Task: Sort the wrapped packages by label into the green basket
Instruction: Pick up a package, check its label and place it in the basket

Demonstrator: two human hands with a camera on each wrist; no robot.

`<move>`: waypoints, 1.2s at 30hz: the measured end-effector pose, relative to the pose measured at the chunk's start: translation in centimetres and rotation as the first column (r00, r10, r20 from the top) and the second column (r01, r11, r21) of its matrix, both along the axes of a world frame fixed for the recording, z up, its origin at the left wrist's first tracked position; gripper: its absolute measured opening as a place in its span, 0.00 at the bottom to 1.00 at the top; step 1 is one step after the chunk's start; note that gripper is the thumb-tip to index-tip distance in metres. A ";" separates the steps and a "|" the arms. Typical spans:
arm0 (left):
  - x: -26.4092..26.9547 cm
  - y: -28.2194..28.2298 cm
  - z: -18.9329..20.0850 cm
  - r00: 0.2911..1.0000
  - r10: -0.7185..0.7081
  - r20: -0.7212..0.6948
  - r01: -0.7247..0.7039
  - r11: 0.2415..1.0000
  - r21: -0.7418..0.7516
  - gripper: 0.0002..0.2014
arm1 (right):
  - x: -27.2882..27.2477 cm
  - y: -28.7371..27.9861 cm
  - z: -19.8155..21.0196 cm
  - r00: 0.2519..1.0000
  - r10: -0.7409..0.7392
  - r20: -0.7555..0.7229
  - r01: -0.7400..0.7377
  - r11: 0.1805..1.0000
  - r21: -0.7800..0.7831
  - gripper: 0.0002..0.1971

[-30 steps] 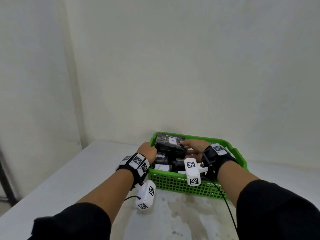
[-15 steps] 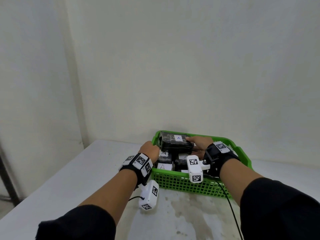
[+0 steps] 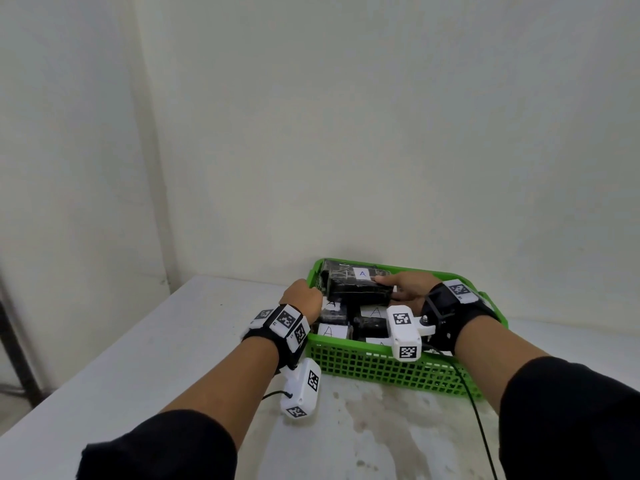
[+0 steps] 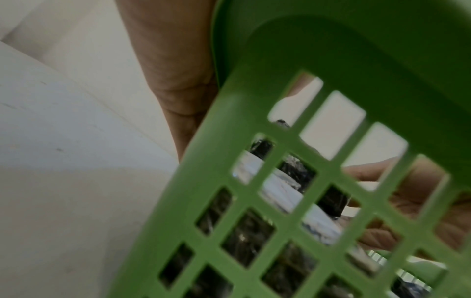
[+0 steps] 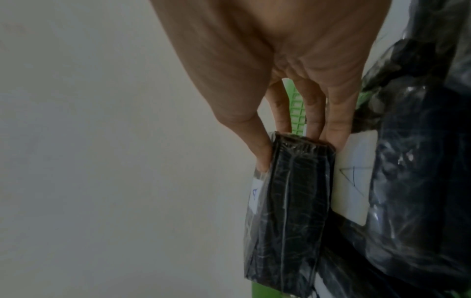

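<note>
While the right hand pinches a black film-wrapped package by its end, thumb on top and fingers beneath, it holds it over the far left corner of the green basket, probably to lay it on the stack. Its white label reads "A", as do the labels on the packages below. The left hand curls over the basket's left rim, likely steadying it on the surface.
</note>
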State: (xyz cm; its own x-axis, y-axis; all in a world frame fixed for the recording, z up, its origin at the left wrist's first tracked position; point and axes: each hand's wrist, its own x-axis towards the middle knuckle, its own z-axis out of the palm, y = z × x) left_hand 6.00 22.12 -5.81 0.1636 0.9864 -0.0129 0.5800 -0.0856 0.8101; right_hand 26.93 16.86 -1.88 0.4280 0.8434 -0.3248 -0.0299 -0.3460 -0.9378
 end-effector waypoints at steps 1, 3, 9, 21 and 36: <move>0.0 0.0 -0.1 1.000 -0.001 0.001 0.001 1.000 -0.001 0.07 | 0.5 -0.2 0.0 1.000 0.006 0.014 -0.006 1.000 -0.020 0.10; 0.1 0.1 -0.2 1.000 -0.002 0.003 0.002 1.000 -0.002 0.06 | 1.7 -0.6 0.1 0.999 -0.006 0.048 0.007 0.999 -0.038 0.09; 0.1 0.2 -0.2 1.000 -0.007 -0.021 0.008 1.000 0.010 0.05 | 3.9 -2.0 -0.3 0.990 -0.091 0.109 0.093 0.996 -0.014 0.13; 0.1 0.1 -0.2 0.998 0.015 -0.062 -0.013 1.000 0.021 0.06 | 2.0 -2.7 1.0 0.973 -0.020 0.231 0.037 0.997 -0.066 0.09; -0.3 -1.5 1.4 0.992 0.032 -0.122 -0.025 0.998 0.058 0.07 | 1.5 -6.1 4.0 0.936 -0.042 0.350 0.039 0.999 0.015 0.21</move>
State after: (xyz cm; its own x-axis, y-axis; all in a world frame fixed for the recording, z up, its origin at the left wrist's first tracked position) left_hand 5.71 20.58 -4.44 0.1361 0.9904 0.0243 0.6773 -0.1110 0.7273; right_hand 28.39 10.74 2.12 0.5475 0.8247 -0.1420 0.2870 -0.3445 -0.8938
